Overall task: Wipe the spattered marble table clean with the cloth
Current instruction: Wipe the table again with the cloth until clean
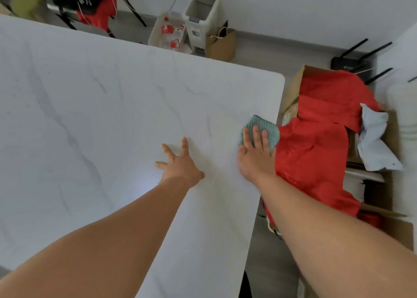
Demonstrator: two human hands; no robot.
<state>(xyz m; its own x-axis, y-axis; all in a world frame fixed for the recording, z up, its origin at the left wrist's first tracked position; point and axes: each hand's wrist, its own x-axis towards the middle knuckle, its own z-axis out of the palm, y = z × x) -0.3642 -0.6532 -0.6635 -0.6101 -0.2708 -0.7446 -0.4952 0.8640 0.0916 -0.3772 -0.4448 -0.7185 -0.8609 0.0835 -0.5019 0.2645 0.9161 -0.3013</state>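
Note:
The white marble table (pixel 101 108) with grey veins fills the left and middle of the head view. A small teal cloth (pixel 265 125) lies at the table's right edge. My right hand (pixel 256 153) presses flat on the cloth with straight fingers, covering its near part. My left hand (pixel 180 164) rests flat on the bare marble, fingers spread, a little to the left of the cloth. I cannot make out any spatter on the blurred surface.
Right of the table's edge lie red fabric (pixel 320 144) over cardboard boxes and white packaging (pixel 376 139). Beyond the far edge stand a white basket (pixel 168 32), a bin (pixel 203 20), a brown paper bag (pixel 221 44) and a chair with red cloth (pixel 97 11).

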